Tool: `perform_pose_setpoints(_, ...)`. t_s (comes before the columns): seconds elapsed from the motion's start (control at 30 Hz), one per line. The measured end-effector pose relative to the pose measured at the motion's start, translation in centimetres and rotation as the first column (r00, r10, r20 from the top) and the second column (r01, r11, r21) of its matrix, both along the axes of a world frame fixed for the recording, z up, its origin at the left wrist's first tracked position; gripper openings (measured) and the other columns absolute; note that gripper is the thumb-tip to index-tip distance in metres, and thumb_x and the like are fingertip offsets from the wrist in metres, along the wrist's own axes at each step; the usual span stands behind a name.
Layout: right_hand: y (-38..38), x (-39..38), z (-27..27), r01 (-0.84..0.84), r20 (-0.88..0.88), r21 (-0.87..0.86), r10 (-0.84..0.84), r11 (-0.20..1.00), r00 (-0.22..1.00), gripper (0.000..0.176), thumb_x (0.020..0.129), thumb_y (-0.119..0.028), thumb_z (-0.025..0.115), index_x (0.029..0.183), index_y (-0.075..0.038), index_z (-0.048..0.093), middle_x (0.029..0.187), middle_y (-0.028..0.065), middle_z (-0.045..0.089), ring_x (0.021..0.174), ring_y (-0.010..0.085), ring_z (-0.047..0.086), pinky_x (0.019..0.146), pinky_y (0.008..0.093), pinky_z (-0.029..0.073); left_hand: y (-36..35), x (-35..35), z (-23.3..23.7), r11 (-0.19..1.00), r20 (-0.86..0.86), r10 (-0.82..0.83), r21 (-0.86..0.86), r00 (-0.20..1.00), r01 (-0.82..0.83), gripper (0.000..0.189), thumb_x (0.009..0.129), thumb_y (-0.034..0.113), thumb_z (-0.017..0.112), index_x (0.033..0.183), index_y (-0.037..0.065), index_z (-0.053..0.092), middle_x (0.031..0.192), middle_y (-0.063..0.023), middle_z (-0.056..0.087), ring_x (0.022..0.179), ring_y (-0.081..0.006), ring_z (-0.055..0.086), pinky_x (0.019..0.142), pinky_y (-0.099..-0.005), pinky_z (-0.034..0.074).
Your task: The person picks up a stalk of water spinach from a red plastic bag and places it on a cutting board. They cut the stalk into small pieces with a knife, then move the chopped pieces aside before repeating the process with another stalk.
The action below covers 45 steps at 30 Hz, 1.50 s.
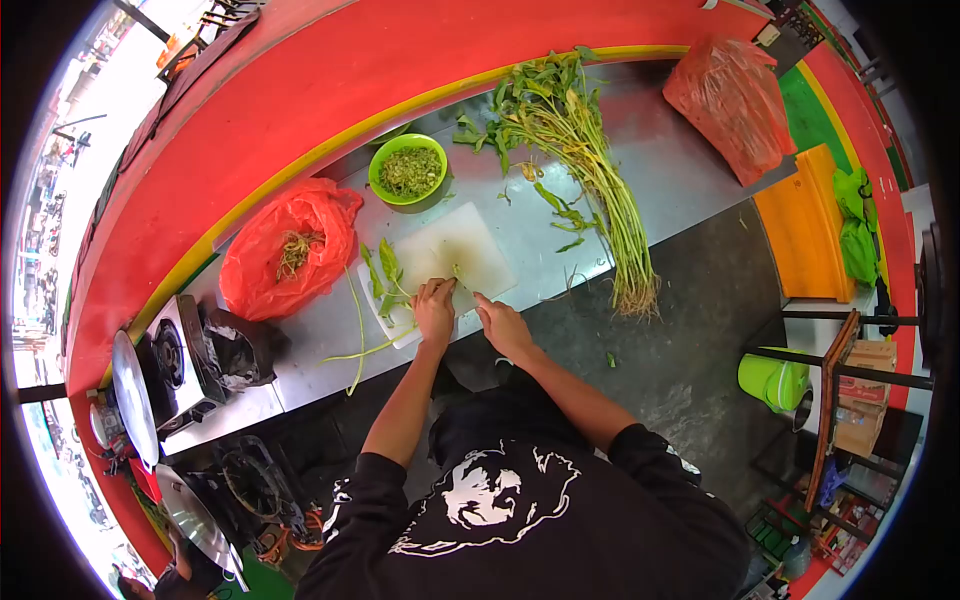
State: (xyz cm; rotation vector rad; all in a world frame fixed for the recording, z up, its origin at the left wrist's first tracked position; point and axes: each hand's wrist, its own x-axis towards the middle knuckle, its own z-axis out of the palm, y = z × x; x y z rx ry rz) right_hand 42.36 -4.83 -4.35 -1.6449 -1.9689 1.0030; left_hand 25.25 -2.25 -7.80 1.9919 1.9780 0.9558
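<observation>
Left hand [435, 308] is closed over leafy stems [390, 268] on the white board [480, 238]; right hand [503, 328] is apparently closed on a knife [467, 288]. Cutting judged in hand; next stroke calls for left fingertips kept clear. Board is set near counter's [655, 150] front edge; room is left toward rooted bundle [590, 160].

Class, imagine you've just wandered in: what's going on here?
At a metal counter, a person's left hand holds leafy greens on a white cutting board; the right hand grips a thin tool, probably a knife. Beyond the board, a green bowl contains chopped greens. A red bag to the left holds what look like roots. To the right, a bundle of long stalks lies with its root ends past the counter's edge.
</observation>
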Motion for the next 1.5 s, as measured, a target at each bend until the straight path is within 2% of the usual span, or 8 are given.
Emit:
perform_pose_setpoints(0.1,-0.2,0.3,0.8,-0.01,0.011,-0.07,0.011,0.998,1.0,0.036,0.104,-0.024,0.051,0.136,-0.01,0.06,0.094,0.0243,0.069,0.089,0.0445,0.068,0.076,0.0533,0.054,0.2,-0.1,0.2,1.0,-0.005,-0.003,-0.017,1.0,0.003,0.017,0.088,0.009,0.068,0.102,0.015,0.076,0.096,-0.0003,0.07,0.092,-0.024,0.064,0.078,-0.0407,0.043)
perform_pose_setpoints(0.23,-0.8,0.2,0.4,0.024,-0.028,0.024,-0.023,0.999,0.999,0.036,0.104,-0.021,0.051,0.137,-0.011,0.06,0.093,0.0229,0.069,0.087,0.0446,0.067,0.074,0.0533,0.054,0.2,0.1,0.4,0.999,-0.011,0.023,-0.028,1.0,-0.023,0.016,0.088,0.01,0.068,0.1,0.016,0.077,0.097,0.0002,0.07,0.092,-0.0229,0.064,0.081,-0.0398,0.042)
perform_pose_setpoints(0.43,0.7,-1.0,0.2,0.018,-0.058,-0.01,-0.019,1.0,0.998,0.034,0.103,-0.02,0.053,0.134,-0.009,0.061,0.094,0.0261,0.069,0.088,0.0467,0.067,0.076,0.0539,0.054,0.7,-0.5,-0.1,0.998,0.068,0.015,-0.056,0.998,-0.011,0.01,0.088,0.014,0.07,0.095,0.015,0.076,0.097,-0.0001,0.072,0.092,-0.0232,0.065,0.081,-0.0404,0.041)
perform_pose_setpoints(0.67,-0.1,-0.4,0.5,-0.001,0.086,-0.011,0.002,1.0,0.996,0.036,0.104,-0.023,0.052,0.138,-0.013,0.059,0.094,0.023,0.069,0.084,0.0452,0.069,0.074,0.0528,0.056,0.1,0.1,0.3,0.999,0.019,0.037,-0.03,0.999,-0.036,0.009,0.089,0.014,0.07,0.095,0.014,0.077,0.096,0.0,0.07,0.091,-0.0227,0.064,0.079,-0.04,0.041)
perform_pose_setpoints(0.83,0.3,-0.4,0.7,0.005,0.003,-0.081,-0.004,0.997,1.0,0.036,0.104,-0.025,0.052,0.137,-0.012,0.06,0.096,0.0249,0.07,0.088,0.0454,0.068,0.077,0.0546,0.055,0.1,0.1,0.2,1.0,0.001,0.016,-0.024,1.0,-0.016,0.012,0.088,0.011,0.069,0.096,0.015,0.076,0.095,0.0,0.07,0.092,-0.023,0.064,0.081,-0.0396,0.042)
perform_pose_setpoints(1.07,0.8,-0.8,-0.1,-0.008,0.019,0.039,0.008,0.999,1.0,0.037,0.104,-0.024,0.052,0.139,-0.013,0.059,0.091,0.0232,0.069,0.082,0.0443,0.068,0.072,0.0535,0.055,-0.2,0.4,0.3,1.0,-0.006,0.018,-0.007,1.0,-0.018,0.011,0.088,0.012,0.069,0.096,0.014,0.077,0.094,0.001,0.069,0.091,-0.0224,0.063,0.081,-0.0395,0.042)
perform_pose_setpoints(1.3,0.5,-0.2,0.4,-0.015,0.046,-0.031,0.016,0.999,0.999,0.035,0.103,-0.025,0.053,0.135,-0.013,0.06,0.091,0.0245,0.07,0.084,0.0443,0.069,0.073,0.0545,0.056,0.2,0.2,-0.3,1.0,0.001,0.029,0.002,1.0,-0.029,0.012,0.086,0.012,0.071,0.096,0.014,0.078,0.094,0.0011,0.07,0.091,-0.0225,0.062,0.08,-0.0392,0.042)
perform_pose_setpoints(1.5,1.2,-1.3,-0.4,-0.005,0.056,0.019,0.004,1.0,0.998,0.035,0.103,-0.023,0.053,0.136,-0.01,0.059,0.089,0.0248,0.069,0.082,0.0454,0.068,0.072,0.0549,0.055,-0.5,0.6,0.3,1.0,-0.005,0.013,0.026,1.0,-0.013,0.015,0.087,0.011,0.069,0.099,0.015,0.077,0.094,0.0006,0.069,0.091,-0.0229,0.062,0.08,-0.0392,0.043)
